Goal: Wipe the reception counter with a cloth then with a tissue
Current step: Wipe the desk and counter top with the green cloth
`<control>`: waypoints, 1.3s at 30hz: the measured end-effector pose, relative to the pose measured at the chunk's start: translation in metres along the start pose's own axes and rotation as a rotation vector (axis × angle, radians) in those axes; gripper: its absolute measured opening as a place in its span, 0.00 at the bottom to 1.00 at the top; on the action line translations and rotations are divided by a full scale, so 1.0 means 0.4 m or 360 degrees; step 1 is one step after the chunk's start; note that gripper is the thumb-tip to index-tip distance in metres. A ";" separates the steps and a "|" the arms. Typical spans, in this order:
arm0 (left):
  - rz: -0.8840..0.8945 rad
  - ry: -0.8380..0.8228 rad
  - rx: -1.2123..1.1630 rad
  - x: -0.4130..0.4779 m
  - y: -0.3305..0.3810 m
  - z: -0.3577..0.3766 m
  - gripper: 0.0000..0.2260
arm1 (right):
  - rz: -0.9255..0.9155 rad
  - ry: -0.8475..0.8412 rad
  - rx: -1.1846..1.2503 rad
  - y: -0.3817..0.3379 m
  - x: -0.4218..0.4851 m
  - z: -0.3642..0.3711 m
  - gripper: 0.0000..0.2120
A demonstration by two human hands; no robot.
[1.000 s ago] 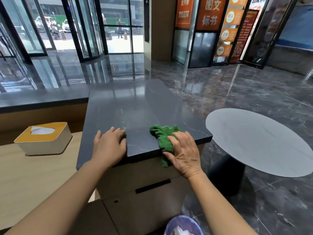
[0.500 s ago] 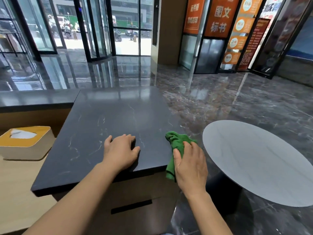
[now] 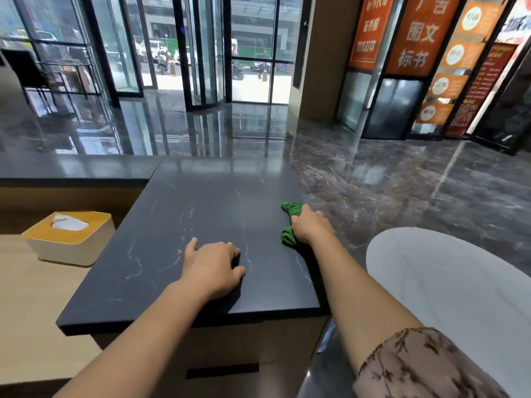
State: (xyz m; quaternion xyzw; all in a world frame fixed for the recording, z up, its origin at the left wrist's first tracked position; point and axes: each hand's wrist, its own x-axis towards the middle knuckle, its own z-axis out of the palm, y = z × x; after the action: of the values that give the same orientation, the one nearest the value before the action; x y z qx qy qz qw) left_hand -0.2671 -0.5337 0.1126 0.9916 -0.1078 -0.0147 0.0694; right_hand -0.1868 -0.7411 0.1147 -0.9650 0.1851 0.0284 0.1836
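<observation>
Round table (image 3: 459, 282), pale grey top, dark pedestal base partly hidden, at the right on the floor. Low desk surface (image 3: 34, 311), light wood grain, lower left. Drawer front (image 3: 230, 346), brown, with a dark slot handle (image 3: 222, 370). Floor (image 3: 402, 182), dark polished marble with pale veins, glossy and reflecting the doors. Revolving door (image 3: 207, 53), glass in black frames, flanked by glazed panels. Column (image 3: 319, 67), wood-clad. Signboards (image 3: 416, 33), orange with white Chinese characters, upper right. Parked vehicles (image 3: 155, 50) outside in daylight, blurred.
</observation>
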 end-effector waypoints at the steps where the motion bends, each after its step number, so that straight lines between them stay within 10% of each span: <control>1: 0.0000 -0.0007 0.0003 0.004 0.000 -0.002 0.17 | -0.0007 -0.0002 0.0003 -0.008 0.021 -0.001 0.23; 19: 0.0159 -0.0066 0.0047 0.016 -0.021 -0.009 0.15 | -0.0038 0.0031 -0.0038 0.059 -0.098 0.020 0.22; 39: 0.0105 0.0175 -0.0887 -0.122 -0.371 -0.041 0.15 | 0.0017 0.0405 -0.0196 -0.045 -0.430 0.152 0.23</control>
State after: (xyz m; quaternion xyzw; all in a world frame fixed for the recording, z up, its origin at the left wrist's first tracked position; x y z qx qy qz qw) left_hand -0.2826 -0.3774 0.1085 0.9295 -0.1278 0.0125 0.3456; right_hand -0.3394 -0.6439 0.0854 -0.9692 0.2099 -0.0818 0.0991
